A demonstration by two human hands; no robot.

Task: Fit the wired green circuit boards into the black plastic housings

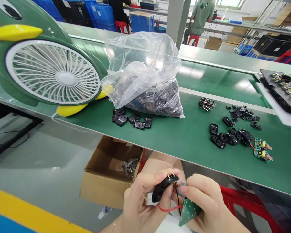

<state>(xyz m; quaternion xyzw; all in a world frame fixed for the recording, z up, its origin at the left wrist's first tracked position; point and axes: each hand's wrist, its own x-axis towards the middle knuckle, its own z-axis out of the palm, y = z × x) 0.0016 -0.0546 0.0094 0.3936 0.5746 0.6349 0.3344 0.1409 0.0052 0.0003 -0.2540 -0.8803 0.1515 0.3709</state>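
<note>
My left hand [142, 197] is closed around a black plastic plug housing [162, 190], with two metal pins showing at its upper end. My right hand [206, 199] pinches a small green circuit board [189, 212] just to the right of it. A red wire [169, 209] and a black wire [177, 194] run between the housing and the board. Both hands are in front of the bench edge, above the lap. The far side of the board and some fingertips are hidden.
On the green bench [174, 137] are a clear bag of black parts [157, 97], loose black shells [121, 119], metal pins [207, 104], small black pieces [242, 113] and wired boards [262, 150]. A penguin-shaped fan [66, 78] stands left. Below is a cardboard box [104, 189].
</note>
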